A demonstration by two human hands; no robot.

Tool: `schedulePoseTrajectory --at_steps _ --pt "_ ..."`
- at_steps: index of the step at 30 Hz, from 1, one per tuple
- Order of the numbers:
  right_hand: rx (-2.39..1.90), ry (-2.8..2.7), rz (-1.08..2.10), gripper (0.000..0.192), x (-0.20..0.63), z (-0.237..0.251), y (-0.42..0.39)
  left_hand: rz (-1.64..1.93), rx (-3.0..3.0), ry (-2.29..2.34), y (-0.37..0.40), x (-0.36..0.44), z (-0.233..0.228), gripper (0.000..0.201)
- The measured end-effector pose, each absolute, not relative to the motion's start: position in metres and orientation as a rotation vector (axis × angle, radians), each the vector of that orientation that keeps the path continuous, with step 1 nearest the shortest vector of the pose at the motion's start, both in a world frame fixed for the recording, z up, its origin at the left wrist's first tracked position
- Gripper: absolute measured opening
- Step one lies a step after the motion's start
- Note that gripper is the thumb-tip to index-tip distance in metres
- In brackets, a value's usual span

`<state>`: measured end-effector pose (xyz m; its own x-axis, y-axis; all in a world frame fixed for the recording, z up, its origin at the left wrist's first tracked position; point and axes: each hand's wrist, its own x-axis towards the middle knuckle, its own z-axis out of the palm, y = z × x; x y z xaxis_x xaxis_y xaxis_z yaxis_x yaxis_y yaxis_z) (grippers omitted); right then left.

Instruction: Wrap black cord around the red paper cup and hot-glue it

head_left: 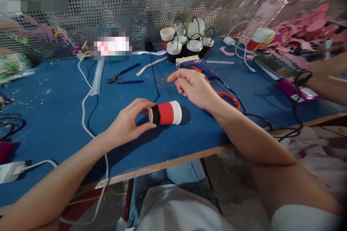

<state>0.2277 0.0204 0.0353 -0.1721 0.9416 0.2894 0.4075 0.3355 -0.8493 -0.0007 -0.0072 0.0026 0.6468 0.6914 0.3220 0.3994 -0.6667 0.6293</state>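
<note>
My left hand (pixel 132 117) grips a paper cup (pixel 166 113) lying on its side above the blue table, thumb and fingers around its base end. The cup is red with a white rim, and a black band of cord circles the base. From there the black cord (pixel 154 75) runs back to a small black ball of cord (pixel 149 46). My right hand (pixel 191 86) hovers right of the cord, index finger stretched out and the other fingers loosely curled, with nothing visible in it. Just behind it lies a blue glue gun (pixel 204 69).
Blue-handled pliers (pixel 126 74) and clear glue sticks (pixel 98 77) lie left. Several cups with black cord handles (pixel 194 46) stand by the mesh screen (pixel 146 11). A white cable (pixel 84 115) crosses the table. At right are a phone (pixel 273 65), pink scraps (pixel 300 30) and another person's arm (pixel 325 72).
</note>
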Motion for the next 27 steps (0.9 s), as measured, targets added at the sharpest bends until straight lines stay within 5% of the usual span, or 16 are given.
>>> schedulePoseTrajectory --at_steps 15,23,27 --pt "-1.274 -1.508 0.749 0.014 0.273 0.050 0.042 0.823 2.347 0.912 0.000 -0.006 -0.001 0.042" --pt "-1.841 -1.758 -0.160 0.023 0.309 0.047 0.069 0.841 2.343 0.915 0.002 -0.007 -0.001 0.042" --pt "-2.216 -1.912 -0.180 0.026 0.324 0.034 0.087 0.845 2.352 0.932 0.002 -0.007 -0.001 0.043"
